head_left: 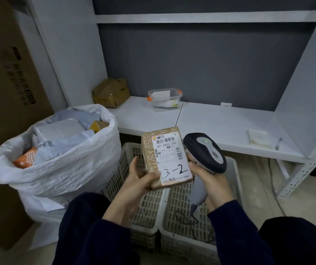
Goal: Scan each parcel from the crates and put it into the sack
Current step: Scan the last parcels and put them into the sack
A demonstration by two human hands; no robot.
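where the white worktop (220,127) runs across the far side, a big brown carton (7,88) stands at the far left. near it on the left sits the white sack (61,169), open at the top and heaped with grey mailers and an orange packet. two pale slotted crates (172,213) sit side by side in the near middle. above them the left hand (134,180) grips a small brown parcel (164,157) at its near left corner, label up, marked "3-2". the right hand (208,180) is wrapped around the handle of a dark scanner (205,152), just right of the parcel. far back on the worktop rest a crumpled brown box (111,92), a clear lidded tub (163,99) and, at the right, a pen (278,144).
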